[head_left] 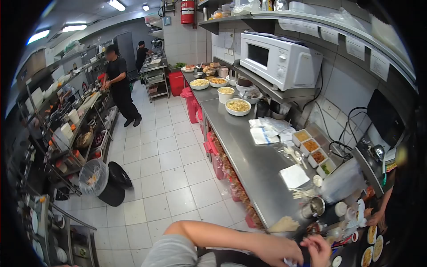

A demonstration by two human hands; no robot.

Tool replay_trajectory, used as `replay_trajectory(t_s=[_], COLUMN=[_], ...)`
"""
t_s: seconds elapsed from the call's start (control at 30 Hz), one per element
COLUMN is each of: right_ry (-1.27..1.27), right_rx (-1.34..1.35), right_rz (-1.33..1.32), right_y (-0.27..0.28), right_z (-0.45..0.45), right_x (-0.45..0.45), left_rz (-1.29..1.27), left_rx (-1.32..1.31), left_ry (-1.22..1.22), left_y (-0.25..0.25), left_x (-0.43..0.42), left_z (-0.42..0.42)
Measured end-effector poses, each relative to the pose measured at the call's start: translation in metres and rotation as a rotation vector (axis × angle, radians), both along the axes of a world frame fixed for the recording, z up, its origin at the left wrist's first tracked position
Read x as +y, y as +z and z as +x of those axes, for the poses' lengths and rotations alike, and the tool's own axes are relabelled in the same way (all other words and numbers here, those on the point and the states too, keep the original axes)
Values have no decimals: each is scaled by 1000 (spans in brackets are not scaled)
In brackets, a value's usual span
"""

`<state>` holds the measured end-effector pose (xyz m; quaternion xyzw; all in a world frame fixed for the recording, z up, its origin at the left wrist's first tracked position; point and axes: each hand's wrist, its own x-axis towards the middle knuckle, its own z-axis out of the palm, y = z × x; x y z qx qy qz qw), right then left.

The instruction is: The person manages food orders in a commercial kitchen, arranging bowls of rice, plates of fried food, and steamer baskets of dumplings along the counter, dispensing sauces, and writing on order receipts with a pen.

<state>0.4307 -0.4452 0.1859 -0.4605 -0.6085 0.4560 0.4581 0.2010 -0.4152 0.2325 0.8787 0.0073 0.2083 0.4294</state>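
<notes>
Low in the view, my left hand (pixel 282 252) reaches in from a bent forearm, its fingers closed around something small, whitish and blue, mostly cut off by the bottom edge. Just right of it is my right hand (pixel 318 250), fingers bent but apart, with nothing visible between them. A beige cloth (pixel 284 224) lies on the steel counter's near edge above my hands. Close by stand a metal pot (pixel 316 205) and white plastic spoons (pixel 304 193). To the right are small plates of food (pixel 378 248).
The steel counter (pixel 242 155) holds bowls of food (pixel 238 106), napkins (pixel 293 176) and containers with toppings (pixel 310 145). A microwave (pixel 278 60) sits above. Another person's hand (pixel 377 219) is at right. A person in black (pixel 116 80) stands by the left shelves, near a bin (pixel 111 193).
</notes>
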Motion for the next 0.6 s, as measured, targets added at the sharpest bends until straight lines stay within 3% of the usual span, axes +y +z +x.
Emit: replay_trajectory(t_s=[0.03, 0.1, 0.17, 0.3, 0.4, 0.5, 0.57, 0.6], right_ry=[137, 223, 158, 144, 185, 122, 107, 120], right_rx=[70, 47, 52, -5, -125, 61, 120, 172], right_rz=[95, 6, 55, 48, 183, 114, 21, 8], right_y=[-17, 0, 24, 34, 16, -3, -16, -24], right_z=[-19, -76, -134, -198, -233, -284, -323, -348], right_x=[27, 55, 71, 114, 167, 233, 285, 318], left_rz=[-33, -68, -213, -186, -210, -97, -133, -186], left_rx=[83, 72, 126, 203, 290, 537, 832, 858], left_ry=[104, 251, 354, 576, 771, 1124, 1294, 1328], left_y=[-12, -26, -19, -30, -76, -168, -210, -236], left_x=[2, 8, 19, 60, 113, 158, 159, 155], left_z=[-36, -98, -157, -246, -317, -415, -482, -517])
